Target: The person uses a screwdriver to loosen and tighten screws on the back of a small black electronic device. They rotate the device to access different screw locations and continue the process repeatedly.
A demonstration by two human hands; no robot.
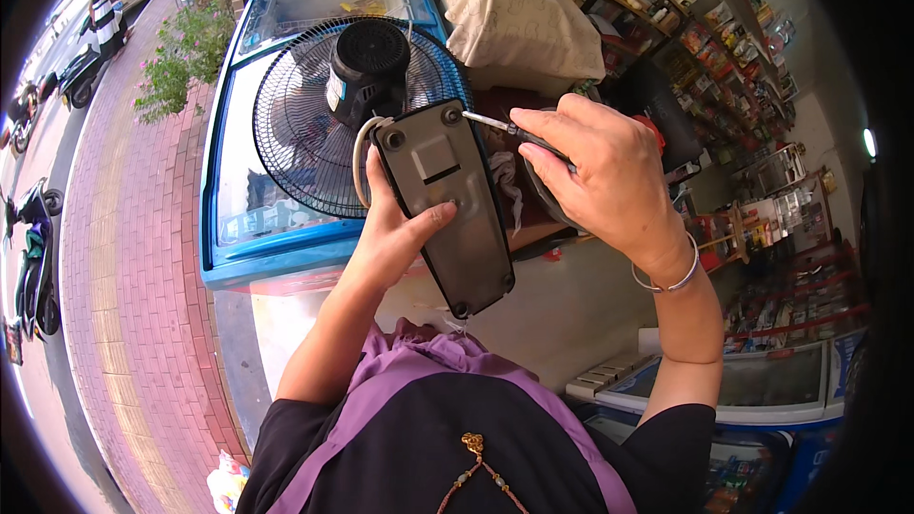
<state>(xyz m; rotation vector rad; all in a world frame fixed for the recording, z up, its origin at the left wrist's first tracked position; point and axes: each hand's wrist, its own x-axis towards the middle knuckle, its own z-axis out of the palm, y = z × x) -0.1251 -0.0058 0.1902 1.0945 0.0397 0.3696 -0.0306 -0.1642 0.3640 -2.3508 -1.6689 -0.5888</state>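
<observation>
My left hand [403, 228] grips a dark rectangular fan base [457, 247], thumb on the bottom plate and fingers round its left edge, beside a pale cord [358, 169]. The base is tilted, its underside facing me, with round fittings near the corners. My right hand [590, 167] is closed on a screwdriver [493, 124] with a dark handle, its metal tip at the base's upper right corner fitting. Behind the base, the black wire-grilled fan head [367, 55] lies on a blue-framed chest freezer [224, 238].
A cream cloth-covered object [495, 9] stands behind the freezer. Shelves of small goods [714, 57] line the right, with more glass-topped freezers [743, 376] lower right. At left are a plant [181, 71], brick pavement [133, 266], parked scooters [36, 257] and a person [105, 9].
</observation>
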